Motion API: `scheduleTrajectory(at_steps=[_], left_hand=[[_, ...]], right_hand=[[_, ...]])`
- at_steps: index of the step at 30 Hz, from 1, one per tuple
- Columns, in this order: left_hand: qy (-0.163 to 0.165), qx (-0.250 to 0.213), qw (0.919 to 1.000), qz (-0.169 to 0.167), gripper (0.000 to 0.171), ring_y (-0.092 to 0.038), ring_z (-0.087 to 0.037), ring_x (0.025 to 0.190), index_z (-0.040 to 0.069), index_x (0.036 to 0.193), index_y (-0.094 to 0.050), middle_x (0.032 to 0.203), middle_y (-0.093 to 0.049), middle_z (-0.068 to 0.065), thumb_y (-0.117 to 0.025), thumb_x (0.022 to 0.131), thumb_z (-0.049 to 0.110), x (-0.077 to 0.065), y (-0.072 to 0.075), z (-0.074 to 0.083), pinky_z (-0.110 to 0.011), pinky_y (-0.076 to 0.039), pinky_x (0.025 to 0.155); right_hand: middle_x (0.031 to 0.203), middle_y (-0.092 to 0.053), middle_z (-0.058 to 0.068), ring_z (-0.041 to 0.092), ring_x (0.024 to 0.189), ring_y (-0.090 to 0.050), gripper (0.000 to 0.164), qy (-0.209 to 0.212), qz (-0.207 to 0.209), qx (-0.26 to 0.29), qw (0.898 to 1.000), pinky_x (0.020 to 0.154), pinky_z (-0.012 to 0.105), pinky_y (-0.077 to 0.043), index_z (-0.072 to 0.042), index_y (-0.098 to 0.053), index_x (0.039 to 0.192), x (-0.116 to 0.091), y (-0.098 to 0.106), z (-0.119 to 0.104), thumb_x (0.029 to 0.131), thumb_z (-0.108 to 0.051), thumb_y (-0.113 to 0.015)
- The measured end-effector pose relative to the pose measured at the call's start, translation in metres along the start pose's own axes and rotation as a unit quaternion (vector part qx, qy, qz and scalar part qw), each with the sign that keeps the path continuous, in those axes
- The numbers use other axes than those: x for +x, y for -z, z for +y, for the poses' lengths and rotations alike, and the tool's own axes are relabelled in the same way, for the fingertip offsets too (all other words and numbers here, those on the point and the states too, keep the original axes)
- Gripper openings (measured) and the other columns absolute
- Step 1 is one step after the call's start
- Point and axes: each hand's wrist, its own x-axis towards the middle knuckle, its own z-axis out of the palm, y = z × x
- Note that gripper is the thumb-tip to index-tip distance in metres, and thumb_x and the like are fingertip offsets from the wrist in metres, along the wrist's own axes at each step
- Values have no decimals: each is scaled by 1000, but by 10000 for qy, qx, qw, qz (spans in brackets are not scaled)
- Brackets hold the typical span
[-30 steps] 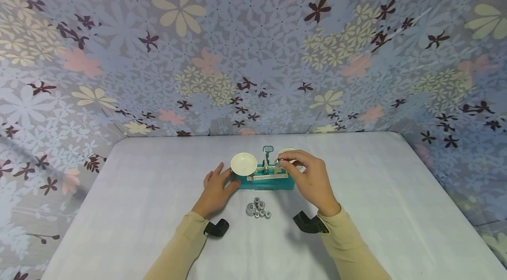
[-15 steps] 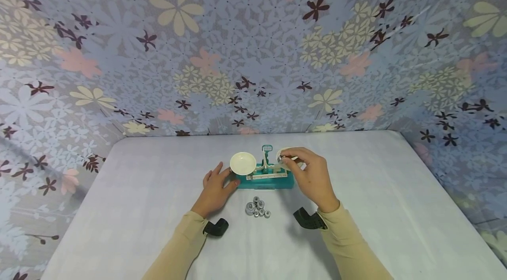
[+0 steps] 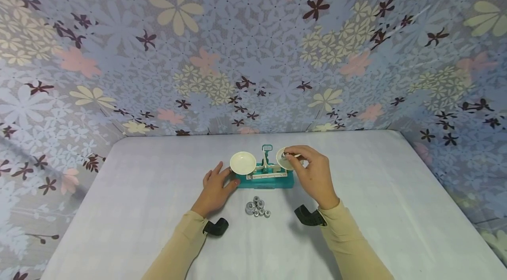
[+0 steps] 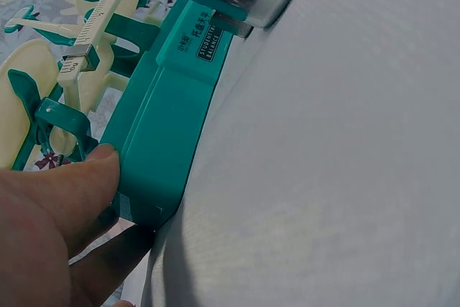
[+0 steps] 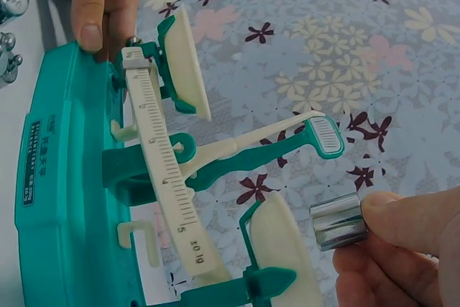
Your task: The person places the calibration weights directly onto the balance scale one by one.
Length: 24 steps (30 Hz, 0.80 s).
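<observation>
My right hand pinches a metal weight between thumb and fingers, just above the right pan (can't tell if touching). My left hand holds nothing, thumb and fingers resting against the left end of the green balance, near the middle of the surface's far edge. Loose weights clustered before it.

Teal balance, cream pans — silver weight; flower-patterned backdrop
</observation>
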Motion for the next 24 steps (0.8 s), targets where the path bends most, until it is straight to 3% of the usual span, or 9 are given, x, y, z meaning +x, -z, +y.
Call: scheduleTrajectory(at_steps=[11,24], left_hand=[[-34,-30,10000,6,52,-18,-40,151,0,145,-51,150,-49,-19,-60,101,27,0,1,2,-61,-5,119],[-82,-51,9999,37,52,-19,-41,150,-1,144,-52,149,-49,-19,-61,101,26,0,1,0,-62,-6,118]], right_hand=[[103,-74,10,21,83,-69,14,180,149,-177,9996,72,38,-58,-2,-76,104,2,2,5,91,-5,-74],[104,-74,10,23,86,-70,14,115,231,-350,9991,74,41,-57,-2,-76,104,2,4,10,90,-4,-75]])
